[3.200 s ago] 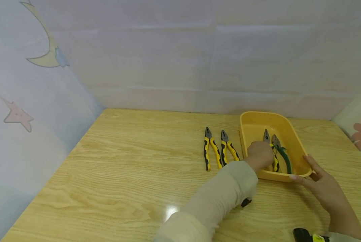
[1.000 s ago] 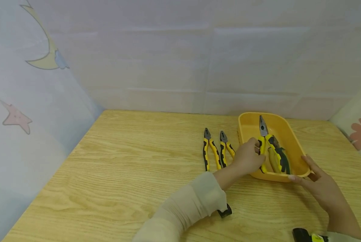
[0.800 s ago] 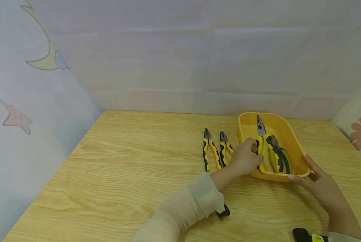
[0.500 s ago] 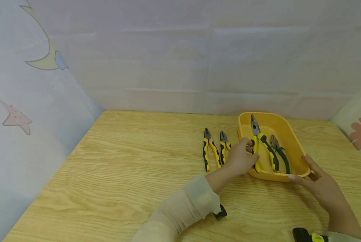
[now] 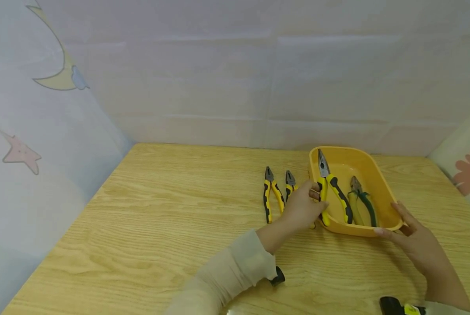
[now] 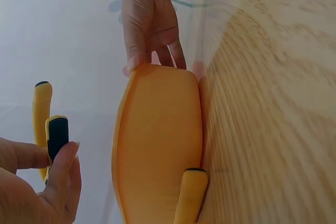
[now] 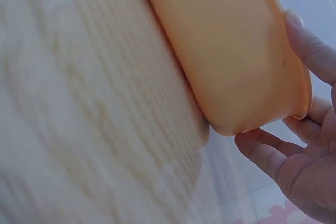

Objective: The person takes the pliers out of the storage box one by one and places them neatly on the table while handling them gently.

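My left hand [image 5: 302, 209] pinches one handle of long-nose pliers [image 5: 340, 197] with yellow and black grips, held over the left side of the yellow tray [image 5: 353, 229]. Their nose points up and away, and the handles are spread. In the left wrist view the handle ends [image 6: 58, 135] stand higher than the tray's rim. My right hand [image 5: 422, 245] grips the tray's near right corner, thumb on the rim and fingers round the side, as the right wrist view of the tray wall [image 7: 226, 45] shows. Green-handled pliers [image 5: 370, 208] lie inside the tray.
Two yellow-and-black combination pliers lie left of the tray: one pair [image 5: 267, 201] in plain sight, the other pair [image 5: 290, 178] partly behind my left hand. A wood-grain table [image 5: 160, 210] spreads leftward. A pale patterned sheet [image 5: 203, 78] hangs behind it.
My left hand has lifted the long-nose pliers from beside the green-handled ones and carried them left across the tray. The right hand and tray have stayed put.
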Demonstrator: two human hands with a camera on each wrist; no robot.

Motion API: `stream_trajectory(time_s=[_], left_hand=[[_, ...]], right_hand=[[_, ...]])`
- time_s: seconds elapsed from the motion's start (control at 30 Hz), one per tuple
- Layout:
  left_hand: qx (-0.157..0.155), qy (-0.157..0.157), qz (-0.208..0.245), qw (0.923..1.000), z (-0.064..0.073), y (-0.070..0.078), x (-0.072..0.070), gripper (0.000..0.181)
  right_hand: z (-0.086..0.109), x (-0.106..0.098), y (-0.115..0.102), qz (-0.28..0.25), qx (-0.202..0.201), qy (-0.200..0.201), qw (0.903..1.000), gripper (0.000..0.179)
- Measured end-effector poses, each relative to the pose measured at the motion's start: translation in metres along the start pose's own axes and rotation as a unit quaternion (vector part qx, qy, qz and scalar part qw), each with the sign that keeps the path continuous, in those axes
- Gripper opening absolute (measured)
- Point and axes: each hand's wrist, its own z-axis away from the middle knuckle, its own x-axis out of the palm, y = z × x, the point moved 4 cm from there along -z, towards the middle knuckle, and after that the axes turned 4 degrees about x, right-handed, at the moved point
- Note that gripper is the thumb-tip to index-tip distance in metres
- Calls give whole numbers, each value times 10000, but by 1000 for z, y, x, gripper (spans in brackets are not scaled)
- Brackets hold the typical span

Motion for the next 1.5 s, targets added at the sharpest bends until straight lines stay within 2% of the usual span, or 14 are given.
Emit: stream_trajectory(time_s=[0.23, 0.47, 0.6, 0.87, 1.27, 1.5], left_hand=[[-4, 4, 60, 10000, 2, -3, -12, 32], [-49, 115, 10, 9999, 6, -5, -24, 29], [0, 91, 34, 10000, 9, -6, -27, 27], [-32, -72, 642, 9979, 18, -6, -31, 29], [109, -148, 633, 9978, 27, -14, -41, 27], [197, -66, 714, 9972, 29, -18, -46, 30]], right_hand=[[0, -1, 0, 146, 50, -42, 9999, 79], [-1, -1, -1, 54, -57, 49, 10000, 78], [-2, 0, 0, -50, -64, 4, 10000, 77], [-2, 0, 1, -85, -73, 20, 9999, 78], [0, 0, 0, -43, -110, -15, 9999, 77], [0, 0, 0, -57, -35, -54, 10000, 78]])
